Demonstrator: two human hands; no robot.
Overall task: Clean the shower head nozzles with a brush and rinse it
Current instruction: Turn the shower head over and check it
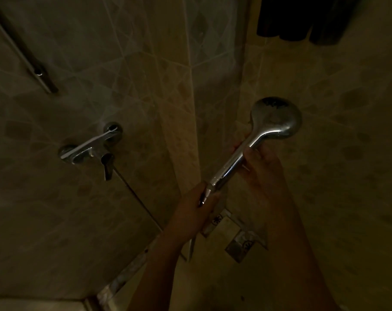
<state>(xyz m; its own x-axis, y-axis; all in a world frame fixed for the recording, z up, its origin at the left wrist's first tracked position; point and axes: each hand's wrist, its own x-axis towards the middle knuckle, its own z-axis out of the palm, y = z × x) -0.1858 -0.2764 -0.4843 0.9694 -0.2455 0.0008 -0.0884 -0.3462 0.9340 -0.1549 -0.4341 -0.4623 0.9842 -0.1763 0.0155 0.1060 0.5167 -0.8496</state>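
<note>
The mixer tap (89, 147) sits on the tiled wall at the left. The left hand (197, 205) is wrapped round the foot of the shower head (276, 117), which is held up before the right wall, and the right hand (260, 167) curls round its neck. I see no brush, so scrubbing looks not yet begun. One hand would have to let go to fetch one.
</note>
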